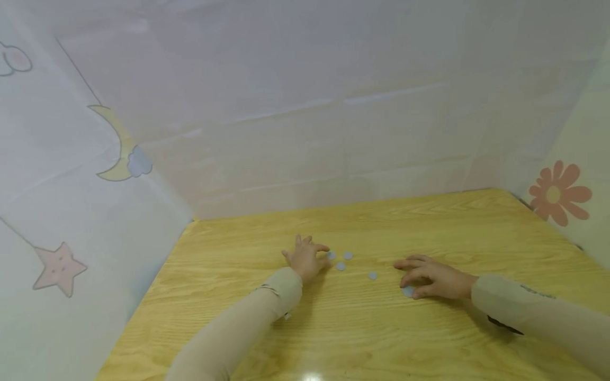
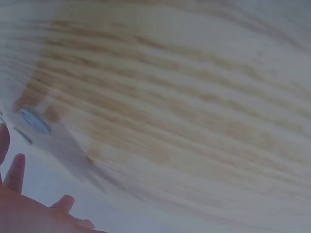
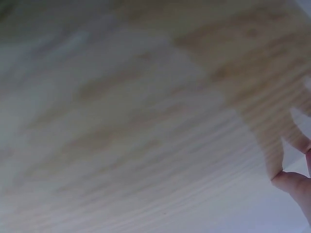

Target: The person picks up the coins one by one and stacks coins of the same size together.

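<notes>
Across a wooden table, a person's left hand spreads its fingers, gripping nothing, beside the leftmost disc. At right, the right hand pinches the nearest disc between bent finger and thumb. A middle disc lies between the hands; two far discs sit left of it.

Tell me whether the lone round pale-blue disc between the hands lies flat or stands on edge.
Flat. In the head view, the round pale-blue disc shows its broad face upward on the yellow wood-grain table.
</notes>
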{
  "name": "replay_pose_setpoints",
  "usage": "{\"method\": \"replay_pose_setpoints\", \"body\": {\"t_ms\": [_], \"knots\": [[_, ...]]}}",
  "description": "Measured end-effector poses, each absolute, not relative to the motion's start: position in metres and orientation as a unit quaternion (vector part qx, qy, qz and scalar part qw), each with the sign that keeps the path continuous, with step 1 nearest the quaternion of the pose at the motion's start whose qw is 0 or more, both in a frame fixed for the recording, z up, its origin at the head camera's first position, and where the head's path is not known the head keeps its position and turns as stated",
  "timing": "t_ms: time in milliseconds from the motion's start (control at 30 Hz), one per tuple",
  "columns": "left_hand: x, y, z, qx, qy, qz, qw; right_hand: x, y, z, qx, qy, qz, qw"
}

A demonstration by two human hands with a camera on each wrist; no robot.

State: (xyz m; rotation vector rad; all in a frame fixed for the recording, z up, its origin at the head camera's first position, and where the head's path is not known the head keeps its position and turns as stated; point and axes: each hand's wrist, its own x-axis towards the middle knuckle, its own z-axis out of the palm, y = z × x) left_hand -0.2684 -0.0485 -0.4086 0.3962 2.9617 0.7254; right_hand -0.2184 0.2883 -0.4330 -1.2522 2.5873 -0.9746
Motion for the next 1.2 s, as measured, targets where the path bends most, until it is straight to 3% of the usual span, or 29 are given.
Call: {"method": "replay_pose_setpoints", "body": {"t_ms": [800, 1200], "knots": [[-0.294, -0.053, -0.417, 0.170, 0.962, 0.205, 0.055, -0.217, 0.286, -0.434, -0.410, 0.859, -0.302, 0.044], [-0.309, -0.055, -0.412, 0.241, 0.958, 0.147, 0.058, -0.216, 0.284, -0.432, -0.407, 0.858, -0.309, 0.050]]}}
